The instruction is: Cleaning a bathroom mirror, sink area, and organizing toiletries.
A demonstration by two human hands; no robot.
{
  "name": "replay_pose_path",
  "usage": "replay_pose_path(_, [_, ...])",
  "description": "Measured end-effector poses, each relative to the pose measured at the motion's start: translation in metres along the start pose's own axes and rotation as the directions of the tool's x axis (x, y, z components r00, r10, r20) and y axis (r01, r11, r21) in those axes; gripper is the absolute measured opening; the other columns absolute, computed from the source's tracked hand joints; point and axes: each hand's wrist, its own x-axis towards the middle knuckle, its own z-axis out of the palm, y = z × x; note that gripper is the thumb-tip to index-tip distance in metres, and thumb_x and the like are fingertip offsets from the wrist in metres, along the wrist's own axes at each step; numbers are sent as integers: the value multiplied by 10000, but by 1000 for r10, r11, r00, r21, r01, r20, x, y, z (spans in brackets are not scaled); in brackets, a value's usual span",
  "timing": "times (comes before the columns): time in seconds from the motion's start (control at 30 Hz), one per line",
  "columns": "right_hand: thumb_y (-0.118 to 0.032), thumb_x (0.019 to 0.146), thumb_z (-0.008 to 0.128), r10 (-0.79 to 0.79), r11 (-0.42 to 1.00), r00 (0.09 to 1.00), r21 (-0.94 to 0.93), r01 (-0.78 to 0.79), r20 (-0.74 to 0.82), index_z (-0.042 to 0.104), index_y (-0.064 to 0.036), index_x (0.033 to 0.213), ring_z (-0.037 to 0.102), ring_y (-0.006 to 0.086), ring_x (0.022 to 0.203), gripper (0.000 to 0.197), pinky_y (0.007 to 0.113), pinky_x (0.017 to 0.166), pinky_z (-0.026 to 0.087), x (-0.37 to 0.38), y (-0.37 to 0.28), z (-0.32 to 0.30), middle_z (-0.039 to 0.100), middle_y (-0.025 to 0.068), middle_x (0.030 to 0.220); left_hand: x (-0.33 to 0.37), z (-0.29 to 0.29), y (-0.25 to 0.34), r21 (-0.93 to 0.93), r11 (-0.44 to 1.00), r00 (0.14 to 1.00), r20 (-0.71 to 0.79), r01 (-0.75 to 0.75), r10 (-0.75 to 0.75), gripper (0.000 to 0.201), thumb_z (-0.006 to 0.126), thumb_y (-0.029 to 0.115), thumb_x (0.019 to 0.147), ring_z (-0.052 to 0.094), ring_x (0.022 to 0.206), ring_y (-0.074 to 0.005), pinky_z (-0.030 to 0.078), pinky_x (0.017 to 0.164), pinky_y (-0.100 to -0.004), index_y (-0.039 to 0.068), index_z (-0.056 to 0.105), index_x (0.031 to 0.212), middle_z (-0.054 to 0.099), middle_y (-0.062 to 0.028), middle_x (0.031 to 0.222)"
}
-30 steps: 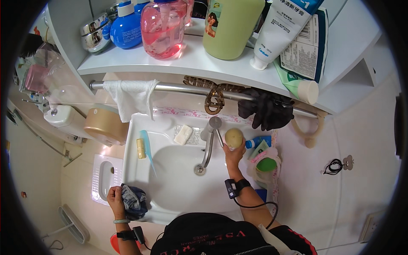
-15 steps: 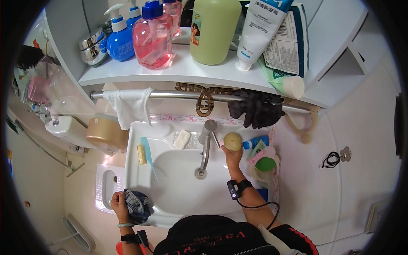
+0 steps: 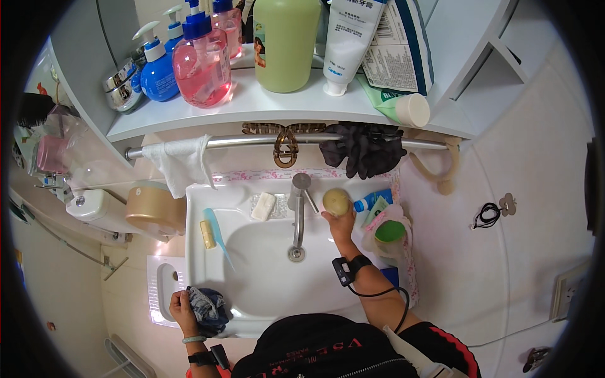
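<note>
My left hand [image 3: 181,309] is closed at the edge of a bunched dark blue, denim-like cloth [image 3: 208,310]. The cloth rests on the front left corner of the white washbasin [image 3: 277,302]. At the back right of the basin, my right hand [image 3: 341,225] grips a round, yellowish-beige object [image 3: 336,202], seen from above; whether it is a lidded jar or a cup I cannot tell. Just left of that object stands the metal tap [image 3: 299,214], its lever close by. A white bar of soap [image 3: 263,206] lies on a clear dish behind the bowl.
On the basin's left ledge lie a light blue comb-like item [image 3: 217,236] and a small yellow bottle [image 3: 207,234]. A blue tube [image 3: 374,200] and a green-topped container [image 3: 390,231] crowd the right ledge. Above, a rail [image 3: 242,141] carries a white cloth [image 3: 176,160] and dark mesh [image 3: 364,148].
The whole view has shifted slightly, so most things sit further left. Both hands keep their hold, the right on the round object and the left on the cloth.
</note>
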Motion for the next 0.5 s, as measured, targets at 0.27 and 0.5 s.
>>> replay_pose_path(0.27, [-28, 598, 835, 90, 898, 984, 414, -148, 157, 468, -4, 1195, 578, 230, 1070, 702, 339, 915, 457, -10, -17, -28, 598, 129, 1132, -3, 0, 6, 78, 997, 1000, -11, 7, -6, 208, 589, 178, 911, 479, 667, -67, 402, 633, -220, 8, 611, 793, 582, 9, 726])
replay_pose_path(0.5, [20, 705, 771, 59, 836, 962, 514, -193, 265, 508, -9, 1169, 560, 148, 1032, 534, 283, 903, 454, -5, -58, -65, 582, 59, 1116, 0, -1, -4, 41, 999, 1000, 9, -16, 15, 208, 588, 169, 914, 469, 677, -70, 398, 632, -224, 3, 591, 789, 569, 7, 729])
